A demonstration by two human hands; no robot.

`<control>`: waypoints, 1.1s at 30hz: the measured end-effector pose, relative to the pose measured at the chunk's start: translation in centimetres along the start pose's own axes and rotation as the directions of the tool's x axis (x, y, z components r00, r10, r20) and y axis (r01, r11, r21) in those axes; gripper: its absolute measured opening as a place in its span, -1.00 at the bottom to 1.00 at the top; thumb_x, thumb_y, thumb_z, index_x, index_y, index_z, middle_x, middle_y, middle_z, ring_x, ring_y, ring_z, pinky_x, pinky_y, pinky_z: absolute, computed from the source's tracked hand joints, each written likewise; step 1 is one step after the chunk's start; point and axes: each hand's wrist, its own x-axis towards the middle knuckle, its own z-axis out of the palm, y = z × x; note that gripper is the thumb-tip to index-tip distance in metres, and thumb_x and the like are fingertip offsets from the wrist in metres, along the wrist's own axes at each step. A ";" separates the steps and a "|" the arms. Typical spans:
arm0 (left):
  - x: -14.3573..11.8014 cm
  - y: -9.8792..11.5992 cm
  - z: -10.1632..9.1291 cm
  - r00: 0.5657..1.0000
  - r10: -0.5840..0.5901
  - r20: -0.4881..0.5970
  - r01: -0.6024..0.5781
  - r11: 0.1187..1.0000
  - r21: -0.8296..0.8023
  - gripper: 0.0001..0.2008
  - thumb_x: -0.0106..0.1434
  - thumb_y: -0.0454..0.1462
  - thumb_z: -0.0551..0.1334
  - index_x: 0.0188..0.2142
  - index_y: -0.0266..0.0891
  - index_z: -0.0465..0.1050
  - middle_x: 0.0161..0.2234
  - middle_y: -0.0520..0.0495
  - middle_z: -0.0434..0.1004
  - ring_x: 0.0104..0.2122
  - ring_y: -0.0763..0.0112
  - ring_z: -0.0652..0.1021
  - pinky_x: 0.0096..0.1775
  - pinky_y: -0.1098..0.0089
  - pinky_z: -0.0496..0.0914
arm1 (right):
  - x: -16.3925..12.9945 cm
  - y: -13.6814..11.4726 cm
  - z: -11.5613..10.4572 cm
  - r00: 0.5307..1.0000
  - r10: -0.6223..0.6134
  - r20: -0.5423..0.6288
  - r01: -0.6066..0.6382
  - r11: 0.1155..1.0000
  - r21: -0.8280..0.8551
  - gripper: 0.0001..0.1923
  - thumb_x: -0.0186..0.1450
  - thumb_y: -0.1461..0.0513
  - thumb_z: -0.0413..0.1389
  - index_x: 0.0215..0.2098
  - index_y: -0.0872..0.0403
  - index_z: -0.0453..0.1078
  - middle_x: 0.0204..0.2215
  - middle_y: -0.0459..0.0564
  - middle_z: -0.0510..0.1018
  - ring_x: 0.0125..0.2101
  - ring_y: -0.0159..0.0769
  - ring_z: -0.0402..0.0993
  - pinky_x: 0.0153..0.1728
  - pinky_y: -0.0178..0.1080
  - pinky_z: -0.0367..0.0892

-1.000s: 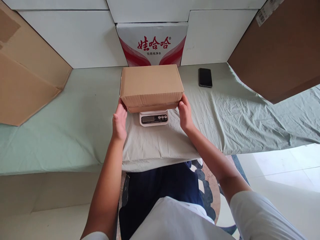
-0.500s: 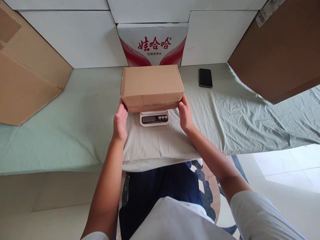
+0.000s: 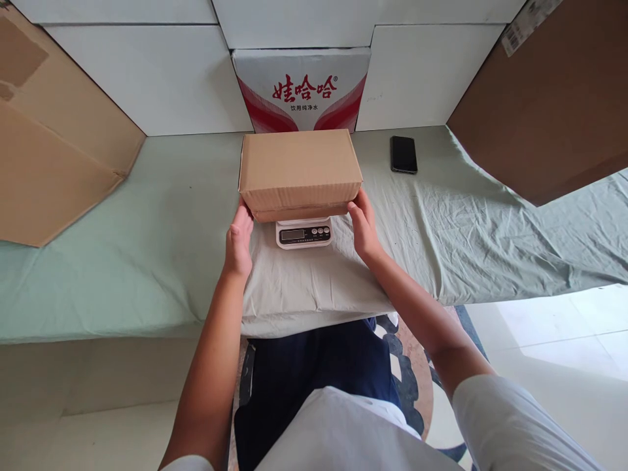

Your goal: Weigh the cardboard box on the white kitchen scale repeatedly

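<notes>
A closed brown cardboard box (image 3: 300, 169) rests on a small white digital scale (image 3: 303, 233), whose display and buttons show below the box's near edge. My left hand (image 3: 239, 241) is at the box's lower left corner, fingertips touching it. On the other side, my right hand (image 3: 364, 227) touches the lower right corner with its fingers curled against the edge. Together the two hands clasp the box from both sides.
The scale stands on a pale green cloth-covered table (image 3: 147, 248). A black phone (image 3: 403, 154) lies at the back right. A red-and-white printed carton (image 3: 301, 88) stands behind the box. Large cardboard sheets lean at the left (image 3: 53, 150) and right (image 3: 554, 98).
Both hands have slid a little down and toward me along the box's sides, to its lower near corners. The box stays on the scale.
</notes>
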 end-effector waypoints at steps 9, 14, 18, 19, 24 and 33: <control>-0.5 -0.1 -0.1 0.999 -0.025 0.022 0.025 1.000 -0.016 0.03 0.15 0.49 -0.01 0.42 0.01 0.26 0.53 -0.15 0.11 0.53 -0.03 0.10 0.49 0.03 0.01 | -0.2 -0.2 -0.1 0.995 -0.038 0.091 0.040 0.999 -0.022 -0.28 0.33 -0.20 0.11 0.38 -0.23 0.17 0.41 -0.07 0.32 0.45 -0.01 0.18 0.51 0.15 0.11; -0.6 -0.1 -0.2 1.000 0.002 0.018 -0.001 0.999 -0.040 0.03 0.14 0.47 0.05 0.43 0.02 0.25 0.53 -0.16 0.11 0.52 -0.06 0.11 0.48 0.00 0.03 | -0.5 -0.5 -0.2 0.989 -0.064 0.133 0.071 0.996 -0.047 -0.24 0.34 -0.20 0.11 0.42 -0.22 0.09 0.41 -0.01 0.30 0.50 -0.01 0.07 0.55 0.18 0.01; -0.7 0.3 0.0 1.000 0.017 0.013 -0.017 1.000 -0.023 0.04 0.13 0.49 0.02 0.43 0.01 0.25 0.52 -0.15 0.12 0.52 -0.06 0.11 0.48 0.01 0.03 | -0.8 -0.6 0.0 0.988 -0.067 0.136 0.077 0.994 -0.071 -0.21 0.33 -0.23 0.09 0.43 -0.23 0.07 0.42 -0.02 0.28 0.49 0.01 0.06 0.55 0.20 0.01; -0.7 0.5 0.1 1.000 0.020 0.017 -0.020 1.000 -0.016 0.04 0.13 0.49 0.02 0.43 0.01 0.24 0.52 -0.15 0.11 0.53 -0.05 0.10 0.49 0.02 0.02 | -0.8 -0.5 0.1 0.988 -0.071 0.134 0.081 0.994 -0.073 -0.20 0.33 -0.24 0.09 0.43 -0.23 0.06 0.42 -0.02 0.28 0.50 0.01 0.05 0.55 0.21 0.00; 0.0 1.3 0.1 0.996 0.057 0.063 -0.058 0.998 0.003 0.01 0.17 0.47 0.01 0.43 0.01 0.24 0.53 -0.14 0.10 0.53 -0.05 0.07 0.50 0.03 -0.03 | -0.5 -0.6 0.5 0.988 -0.087 0.131 0.096 0.993 -0.065 -0.16 0.32 -0.25 0.09 0.46 -0.27 -0.02 0.45 -0.04 0.21 0.50 0.03 0.04 0.56 0.22 -0.04; 6.5 4.1 -0.6 0.985 0.064 0.163 -0.061 0.998 -0.024 -0.09 0.14 0.50 0.00 0.29 0.16 0.42 0.45 0.05 0.29 0.53 0.04 0.11 0.50 0.08 0.04 | 5.4 -2.0 1.3 0.973 -0.188 0.135 0.198 0.978 -0.068 -0.11 0.28 -0.36 0.01 0.45 -0.32 -0.05 0.51 -0.17 0.12 0.53 -0.01 -0.05 0.57 0.21 -0.07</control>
